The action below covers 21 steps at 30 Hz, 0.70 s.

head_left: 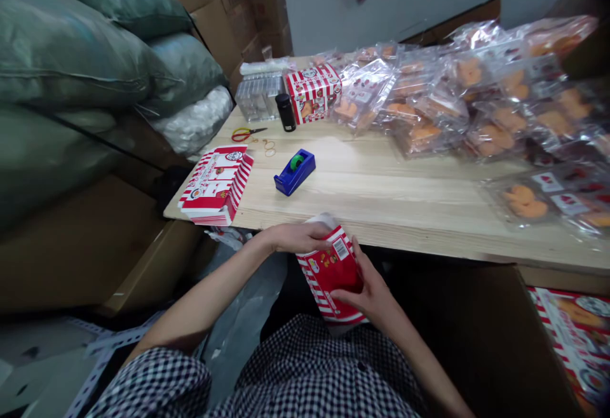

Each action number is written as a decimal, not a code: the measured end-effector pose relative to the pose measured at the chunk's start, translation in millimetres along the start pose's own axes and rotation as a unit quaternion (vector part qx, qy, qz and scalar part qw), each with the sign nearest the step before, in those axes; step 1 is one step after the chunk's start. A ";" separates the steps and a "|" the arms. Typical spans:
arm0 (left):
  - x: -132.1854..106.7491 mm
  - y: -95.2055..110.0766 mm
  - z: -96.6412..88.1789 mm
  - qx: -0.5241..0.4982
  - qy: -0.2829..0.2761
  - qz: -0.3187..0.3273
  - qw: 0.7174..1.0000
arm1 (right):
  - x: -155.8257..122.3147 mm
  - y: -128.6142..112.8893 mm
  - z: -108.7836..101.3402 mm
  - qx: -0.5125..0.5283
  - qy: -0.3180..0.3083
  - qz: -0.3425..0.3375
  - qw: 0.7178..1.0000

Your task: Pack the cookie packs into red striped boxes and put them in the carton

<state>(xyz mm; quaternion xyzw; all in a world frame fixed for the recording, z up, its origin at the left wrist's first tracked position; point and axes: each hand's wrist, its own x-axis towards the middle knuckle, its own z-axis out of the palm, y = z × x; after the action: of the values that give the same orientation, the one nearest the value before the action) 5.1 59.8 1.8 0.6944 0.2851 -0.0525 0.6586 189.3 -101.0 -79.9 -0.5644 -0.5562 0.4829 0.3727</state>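
Observation:
A red and white striped carton [324, 273] with a barcode label is held over my lap, just off the table's front edge, tilted with its printed side up. Across its upper end lies my left hand [302, 237], fingers bent over the pale flap there; the fingertips are partly hidden. My right hand [370, 292] grips the carton's right side, thumb on the red face and fingers along the edge. On the table beyond stands a blue tape dispenser [296, 173] with a green core. To the left lies a stack of flattened striped cartons [214, 183].
Scissors [245, 133], rubber bands [269, 147], a black bottle [286, 113], an upright striped box [314, 91] and clear plastic cases [260, 95] stand farther back. Clear packs with orange pieces [414, 129] pile up at right. An open cardboard box [515, 329] is below right; green sacks [71, 49] rise left.

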 end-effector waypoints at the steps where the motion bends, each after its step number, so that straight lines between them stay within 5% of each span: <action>1: 4.5 -2.6 2.1 0.007 0.023 -0.007 1.000 | -2.0 1.8 9.8 -0.075 0.039 -0.008 0.996; 5: 19.9 -4.6 11.8 0.043 0.052 -0.020 0.997 | -6.5 7.4 43.2 -0.285 0.146 -0.025 0.947; 10: 25.5 21.2 18.1 0.169 0.104 0.031 0.980 | 1.6 2.1 49.3 -0.242 0.169 -0.031 0.955; 14: 11.9 37.1 32.4 0.273 0.339 0.126 0.891 | 12.1 -6.1 33.9 -0.068 0.175 0.011 0.982; 17: -4.1 23.4 60.9 0.250 0.496 0.174 0.813 | 17.2 -11.7 18.6 0.052 0.213 0.033 0.975; 19: -11.2 5.0 87.3 0.205 0.515 0.137 0.821 | 18.6 -14.3 12.4 0.094 0.232 0.033 0.968; 21: -13.1 -12.2 113.7 0.114 0.458 0.087 0.878 | 18.4 -14.7 12.3 0.106 0.232 0.026 0.966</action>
<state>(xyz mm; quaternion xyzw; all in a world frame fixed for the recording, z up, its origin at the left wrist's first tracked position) 22.9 -52.2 -17.5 0.7332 0.4852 0.2965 0.3730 172.0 -82.8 -71.4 -0.6329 -0.3849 0.4043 0.5365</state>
